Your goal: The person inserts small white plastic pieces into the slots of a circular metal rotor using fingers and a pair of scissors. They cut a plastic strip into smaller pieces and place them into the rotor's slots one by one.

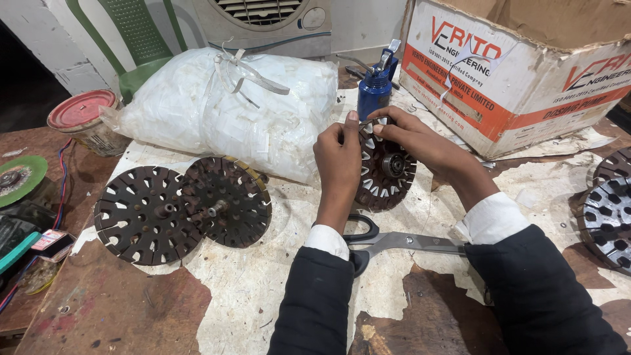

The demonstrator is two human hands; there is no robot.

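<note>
A dark round slotted metal stator disc (pixel 386 172) stands tilted on edge on the worktable, white paper strips filling several of its slots. My left hand (pixel 337 158) grips its left rim, thumb up near the top. My right hand (pixel 420 141) holds the top right rim, fingertips pinching at a slot near the top. Both sleeves are dark with white cuffs.
Two more slotted discs (pixel 146 213) (pixel 230 200) lie to the left, others (pixel 608 217) at the right edge. Black-handled scissors (pixel 394 243) lie between my forearms. A white plastic bag of paper strips (pixel 230 105), a blue oil can (pixel 374 89) and a cardboard box (pixel 513 72) stand behind. A red-lidded tin (pixel 82 115) sits far left.
</note>
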